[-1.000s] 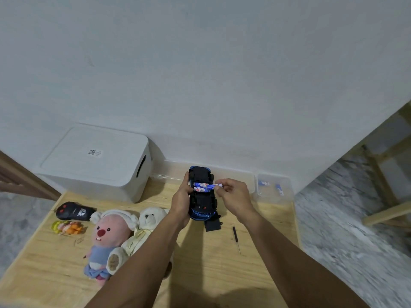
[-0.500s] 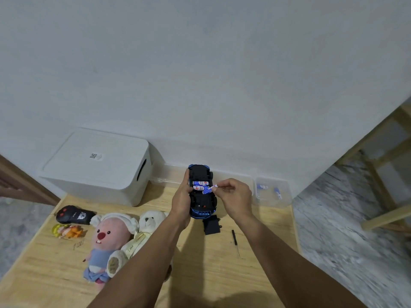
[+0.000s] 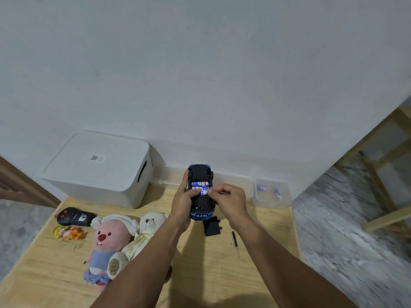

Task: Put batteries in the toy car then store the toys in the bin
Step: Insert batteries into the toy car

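A blue toy car (image 3: 201, 172) is held upside down above the wooden table (image 3: 222, 274), its black underside facing me. My left hand (image 3: 183, 203) grips its left side, thumb across the open compartment. Two blue-and-white batteries (image 3: 200, 186) lie side by side in that compartment. My right hand (image 3: 230, 201) pinches the right end of the nearer battery with thumb and forefinger. The black battery cover (image 3: 212, 226) lies on the table below the car. The closed white storage bin (image 3: 97, 168) stands at the back left.
A pink plush (image 3: 106, 243) and a white teddy bear (image 3: 142, 232) lie at the left front. A black remote (image 3: 74, 217) and a small orange-yellow figure (image 3: 67, 233) lie left of them. A small screwdriver (image 3: 235, 242) lies at the right; a clear box with batteries (image 3: 270, 193) stands at the back right.
The battery my right hand held slanted over the compartment now lies flat in it beside the first one. My left thumb has moved onto the batteries.
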Demonstrator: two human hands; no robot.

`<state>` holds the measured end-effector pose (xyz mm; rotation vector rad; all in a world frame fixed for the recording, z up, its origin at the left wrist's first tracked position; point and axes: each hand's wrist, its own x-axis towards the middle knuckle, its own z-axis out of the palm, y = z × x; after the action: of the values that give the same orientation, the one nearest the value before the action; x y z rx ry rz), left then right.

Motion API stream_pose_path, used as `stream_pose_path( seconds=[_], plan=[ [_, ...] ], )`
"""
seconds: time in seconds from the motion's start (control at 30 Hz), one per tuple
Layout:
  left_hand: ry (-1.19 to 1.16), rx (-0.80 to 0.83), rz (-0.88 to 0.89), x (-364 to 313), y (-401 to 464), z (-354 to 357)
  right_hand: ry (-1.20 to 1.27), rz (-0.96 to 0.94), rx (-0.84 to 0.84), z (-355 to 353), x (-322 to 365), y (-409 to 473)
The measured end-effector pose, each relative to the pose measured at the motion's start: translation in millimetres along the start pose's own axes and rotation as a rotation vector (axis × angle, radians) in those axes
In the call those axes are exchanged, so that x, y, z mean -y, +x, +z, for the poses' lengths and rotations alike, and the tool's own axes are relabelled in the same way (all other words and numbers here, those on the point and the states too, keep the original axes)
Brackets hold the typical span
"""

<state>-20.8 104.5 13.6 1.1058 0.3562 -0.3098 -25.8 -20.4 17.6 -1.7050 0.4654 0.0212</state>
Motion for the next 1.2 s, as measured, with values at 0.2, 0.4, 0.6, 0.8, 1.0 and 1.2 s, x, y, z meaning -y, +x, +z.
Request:
stream_pose_path(
  seconds=[0.2, 0.4, 0.6, 0.8, 1.0, 1.2],
  plan=[
    [0.006, 0.014, 0.018, 1.7, 0.1, -1.9, 0.053, 0.148, 0.044, -8.0, 6.4, 7.9],
    [0.024, 0.029, 0.025, 3.8, -0.1, -1.1, 0.004, 0.138, 0.015, -6.0, 6.6, 6.9],
    [0.061, 0.024, 0.037, 7.9, 0.3, 1.2, -0.021, 0.156, -0.032, -3.9, -0.1, 7.4],
    [0.075, -0.027, 0.035, 13.6, 0.2, 1.8, -0.124, 0.127, -0.089, 0.3, 0.2, 9.2],
    [0.111, -0.095, 0.005, 17.1, 3.6, -5.2, -0.100, 0.183, -0.030, 1.8, -8.7, 13.0],
    [0.084, -0.181, -0.060, 23.5, 7.0, -24.4, -0.545, 0.058, 0.063, -2.4, -41.8, 11.7]
  ],
)
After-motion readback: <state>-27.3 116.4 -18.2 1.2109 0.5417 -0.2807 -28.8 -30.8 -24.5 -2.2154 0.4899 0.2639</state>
